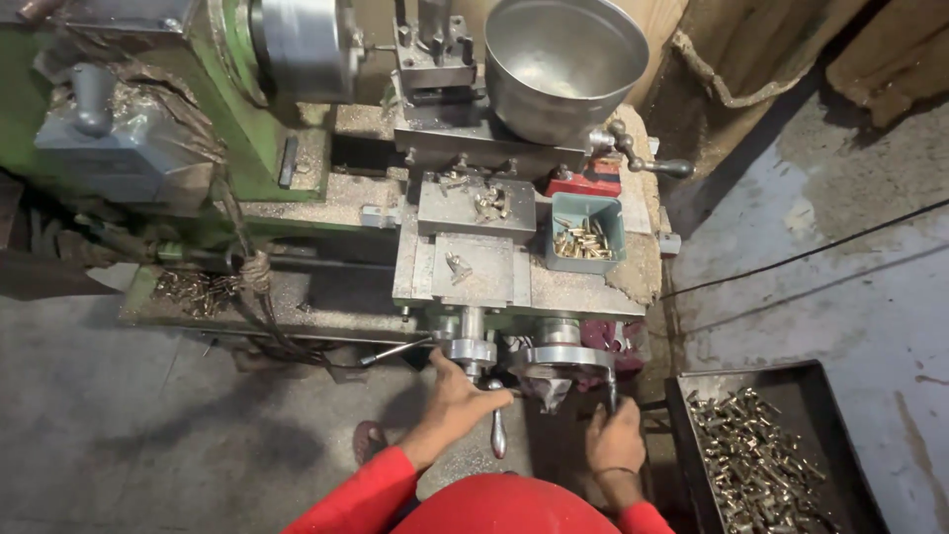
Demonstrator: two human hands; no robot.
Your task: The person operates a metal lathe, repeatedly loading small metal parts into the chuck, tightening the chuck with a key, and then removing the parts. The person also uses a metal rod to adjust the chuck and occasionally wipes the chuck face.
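Hands sit low at the front edge of a green lathe (pixel 247 119), each on a control of the carriage (pixel 474 267). The left hand (pixel 457 396) is wrapped over the small handwheel (pixel 473 351), fingers closed round its rim and thumb toward the hanging crank handle (pixel 497 430), a grip suited to turning it in small steps. The right hand (pixel 615 437) is closed in a fist round the upright lever (pixel 612 388) beside the larger handwheel (pixel 563 358); how tightly it grips is hard to say from above, since the knuckles hide the lever's lower end.

A small blue-grey bin (pixel 585 232) rests at the right edge of the carriage top, within easy reach, and holds a loose pile of short brass-coloured pieces. A few more such pieces lie on the flat plates nearer the middle of the carriage. A big steel bowl (pixel 559 64) stands at the back, behind the tool post (pixel 435 49); it seems to be empty apart from some glare on its bottom. On the floor, off the lathe's front right corner, a black tray (pixel 781 450) holds a heap of pale metal parts. The chuck (pixel 301 44) sits at the back left.
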